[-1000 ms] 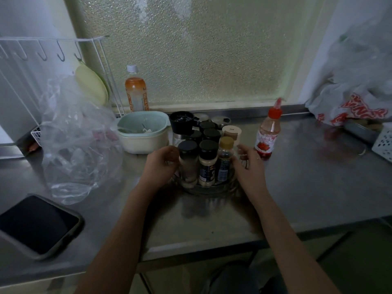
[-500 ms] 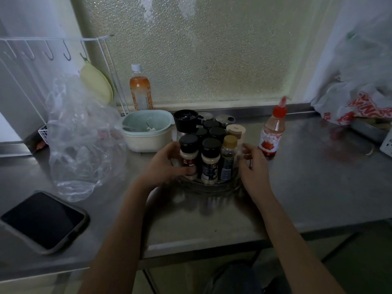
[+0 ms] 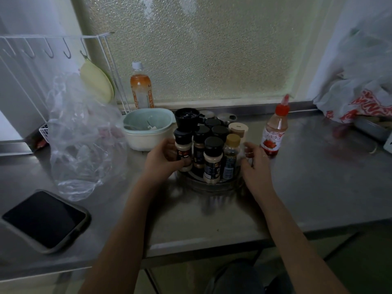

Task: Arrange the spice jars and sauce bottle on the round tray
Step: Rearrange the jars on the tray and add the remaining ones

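My left hand (image 3: 163, 160) grips a jar (image 3: 183, 150) to seat it; right hand (image 3: 253, 164), fingers loose, steadies the tray (image 3: 209, 185) beside it.

A steel counter (image 3: 307, 187) carries a round tray (image 3: 209, 185) of jars at its middle, with a red-capped sauce bottle (image 3: 274, 132) just right of it. A pale bowl (image 3: 147, 130) and an orange drink bottle (image 3: 141, 90) stand far left, beside a clear plastic bag (image 3: 82, 141). A phone (image 3: 45, 218) lies near left, and a printed bag (image 3: 360, 102) sits far right.
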Available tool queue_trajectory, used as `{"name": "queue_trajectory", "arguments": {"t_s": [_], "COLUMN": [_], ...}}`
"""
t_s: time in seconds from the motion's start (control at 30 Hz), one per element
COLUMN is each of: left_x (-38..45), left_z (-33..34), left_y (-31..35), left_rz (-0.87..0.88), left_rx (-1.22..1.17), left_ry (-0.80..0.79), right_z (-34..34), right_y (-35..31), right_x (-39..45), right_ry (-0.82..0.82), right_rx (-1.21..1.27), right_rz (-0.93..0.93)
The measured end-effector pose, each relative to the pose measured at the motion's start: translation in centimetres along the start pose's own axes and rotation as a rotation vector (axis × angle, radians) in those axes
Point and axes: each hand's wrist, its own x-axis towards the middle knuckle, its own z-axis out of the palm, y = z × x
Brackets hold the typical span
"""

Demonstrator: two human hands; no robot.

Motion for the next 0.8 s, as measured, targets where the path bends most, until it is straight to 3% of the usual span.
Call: {"name": "queue_trajectory", "arguments": {"t_s": [0.13, 0.4, 0.67, 0.8], "left_x": [0.3, -0.1, 0.0, -0.1], "left_z": [-0.4, 0.0, 0.3, 0.2], "left_y": [-0.4, 0.0, -0.3, -0.3], "left_rz": [-0.049, -0.018, 0.041, 0.046], "left_rx": [-0.081, 0.003, 0.069, 0.080], "left_ry": [0.005, -0.218, -0.227, -0.284], "right_z": [0.0, 0.0, 0.0, -0.3], "right_y": [0.1, 0.1, 0.1, -0.8], "right_x": [0.1, 0.0, 0.0, -0.6], "right_ry": [0.003, 0.002, 0.004, 0.131], "right_rx": [0.000, 0.021, 0.027, 0.028], "right_rz": [0.005, 0.004, 0.018, -0.081]}}
